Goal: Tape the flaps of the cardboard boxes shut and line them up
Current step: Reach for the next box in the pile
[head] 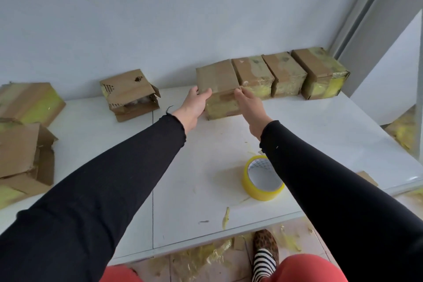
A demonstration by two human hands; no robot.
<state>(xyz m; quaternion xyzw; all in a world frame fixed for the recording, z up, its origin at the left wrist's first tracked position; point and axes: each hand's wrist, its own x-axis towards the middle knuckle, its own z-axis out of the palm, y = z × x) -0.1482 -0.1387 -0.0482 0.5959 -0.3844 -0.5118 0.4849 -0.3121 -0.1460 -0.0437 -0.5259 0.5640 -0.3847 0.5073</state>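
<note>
A taped cardboard box (216, 78) stands against the wall at the left end of a row of three taped boxes (290, 73). My left hand (194, 105) holds its near left corner, thumb on the top. My right hand (249, 105) touches its near right corner, where a bit of tape shows between the fingertips. A roll of yellow tape (261, 178) lies flat on the white table (206, 149), under my right forearm. An untaped box (129, 94) with loose flaps sits left of the row.
More open and partly taped boxes (25, 135) are piled at the table's left edge. Scraps of yellow tape litter the table front and the floor. The wall runs behind the row, and a window frame closes the right corner.
</note>
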